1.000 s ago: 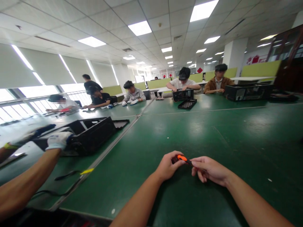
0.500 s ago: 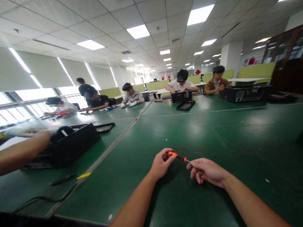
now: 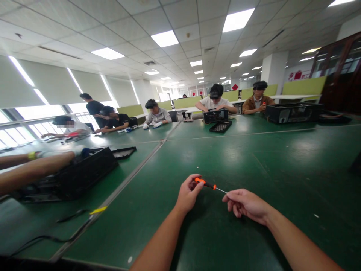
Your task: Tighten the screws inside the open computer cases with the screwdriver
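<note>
A screwdriver with an orange and black handle is held between my hands above the green table. My left hand grips the end of its handle with thumb and fingers. The thin metal shaft points to the right and slightly down. My right hand pinches the shaft near its tip between thumb and forefinger, with the other fingers curled; the tip itself is hidden by the fingers.
On the left, a co-worker's arms reach into a black computer case. A cable and yellow tape lie near the table seam. Across the table, several people sit, with another black case and a dark panel.
My left hand has moved a little left with the handle, and more of the metal shaft shows. The right hand stays nearly in place. The co-worker's arms at left have shifted.
</note>
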A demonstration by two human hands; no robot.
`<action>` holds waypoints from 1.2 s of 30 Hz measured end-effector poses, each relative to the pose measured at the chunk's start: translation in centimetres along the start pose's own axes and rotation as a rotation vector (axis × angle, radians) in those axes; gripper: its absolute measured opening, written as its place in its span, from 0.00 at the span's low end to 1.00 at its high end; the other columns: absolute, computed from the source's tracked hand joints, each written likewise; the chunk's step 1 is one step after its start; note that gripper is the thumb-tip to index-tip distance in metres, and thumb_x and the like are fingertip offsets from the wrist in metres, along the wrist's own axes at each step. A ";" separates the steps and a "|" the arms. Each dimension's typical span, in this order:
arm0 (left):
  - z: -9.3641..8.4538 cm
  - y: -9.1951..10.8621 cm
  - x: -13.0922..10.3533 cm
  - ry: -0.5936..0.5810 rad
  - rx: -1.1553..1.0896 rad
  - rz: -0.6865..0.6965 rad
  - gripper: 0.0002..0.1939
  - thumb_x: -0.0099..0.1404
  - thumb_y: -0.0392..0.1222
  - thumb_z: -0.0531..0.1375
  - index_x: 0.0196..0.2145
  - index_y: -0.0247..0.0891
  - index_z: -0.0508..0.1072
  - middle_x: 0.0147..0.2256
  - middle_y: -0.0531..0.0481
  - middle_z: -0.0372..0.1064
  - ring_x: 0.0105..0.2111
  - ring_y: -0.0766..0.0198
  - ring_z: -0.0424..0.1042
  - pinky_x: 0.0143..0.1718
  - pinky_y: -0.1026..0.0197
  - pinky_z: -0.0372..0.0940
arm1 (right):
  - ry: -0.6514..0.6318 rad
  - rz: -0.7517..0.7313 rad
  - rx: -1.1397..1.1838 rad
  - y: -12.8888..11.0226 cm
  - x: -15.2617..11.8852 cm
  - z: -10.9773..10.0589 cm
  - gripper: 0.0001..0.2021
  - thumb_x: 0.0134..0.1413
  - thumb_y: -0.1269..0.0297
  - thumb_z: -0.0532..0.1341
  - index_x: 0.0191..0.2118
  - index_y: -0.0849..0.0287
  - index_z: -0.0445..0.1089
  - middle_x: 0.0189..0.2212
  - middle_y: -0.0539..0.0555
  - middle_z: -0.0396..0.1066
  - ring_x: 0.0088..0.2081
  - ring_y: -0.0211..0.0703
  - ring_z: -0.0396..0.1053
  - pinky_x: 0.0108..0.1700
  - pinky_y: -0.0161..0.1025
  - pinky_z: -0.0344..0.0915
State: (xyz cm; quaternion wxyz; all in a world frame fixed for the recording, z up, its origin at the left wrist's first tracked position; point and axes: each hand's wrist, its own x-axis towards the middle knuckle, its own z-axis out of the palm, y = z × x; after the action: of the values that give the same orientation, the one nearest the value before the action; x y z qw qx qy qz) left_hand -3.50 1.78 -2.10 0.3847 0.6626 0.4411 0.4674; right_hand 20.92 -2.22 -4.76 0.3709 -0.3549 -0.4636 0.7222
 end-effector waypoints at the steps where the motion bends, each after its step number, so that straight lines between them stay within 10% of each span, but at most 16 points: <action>1: 0.0 0.0 0.0 -0.005 -0.005 0.002 0.23 0.61 0.52 0.63 0.49 0.36 0.69 0.36 0.48 0.73 0.30 0.64 0.70 0.30 0.64 0.64 | 0.001 -0.002 -0.006 -0.1 0.0 0.0 0.19 0.55 0.51 0.65 0.38 0.66 0.74 0.24 0.53 0.73 0.18 0.30 0.65 0.20 0.28 0.53; 36: -0.2 0.2 0.0 -0.040 0.065 0.051 0.17 0.60 0.49 0.64 0.42 0.36 0.74 0.33 0.49 0.74 0.32 0.62 0.72 0.36 0.62 0.67 | 0.028 0.005 0.030 0.1 0.0 -0.2 0.19 0.55 0.52 0.64 0.39 0.66 0.74 0.24 0.54 0.74 0.18 0.31 0.66 0.20 0.29 0.56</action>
State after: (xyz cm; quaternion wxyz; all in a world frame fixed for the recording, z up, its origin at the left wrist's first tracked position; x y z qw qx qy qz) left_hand -3.69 1.76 -1.90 0.3598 0.6951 0.4310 0.4491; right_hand 21.04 -2.16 -4.87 0.3811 -0.3605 -0.4466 0.7248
